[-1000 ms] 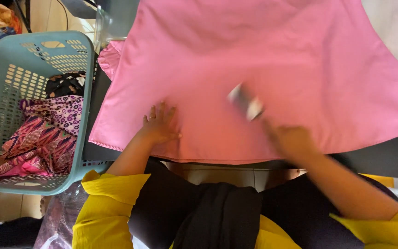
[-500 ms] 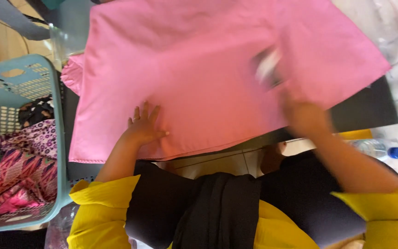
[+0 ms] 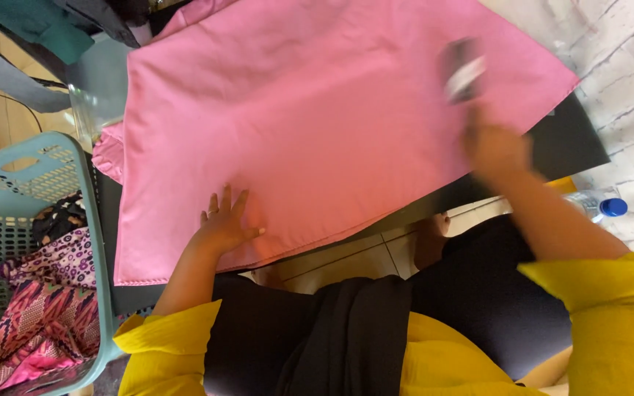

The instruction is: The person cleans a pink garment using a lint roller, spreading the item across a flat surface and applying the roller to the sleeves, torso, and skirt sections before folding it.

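Left hand (image 3: 225, 224) laid flat, fingers spread, on pink cloth (image 3: 317, 125). Blurry iron (image 3: 462, 70) gripped by right hand (image 3: 494, 147). Cloth could be scorched if iron is rested long; fingers burned if passed close.

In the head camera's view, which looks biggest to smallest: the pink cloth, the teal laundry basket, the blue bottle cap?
1. pink cloth, filling most of the view.
2. teal laundry basket, cut off by the frame's left edge, so its full size is unsure.
3. blue bottle cap, by far the smallest.
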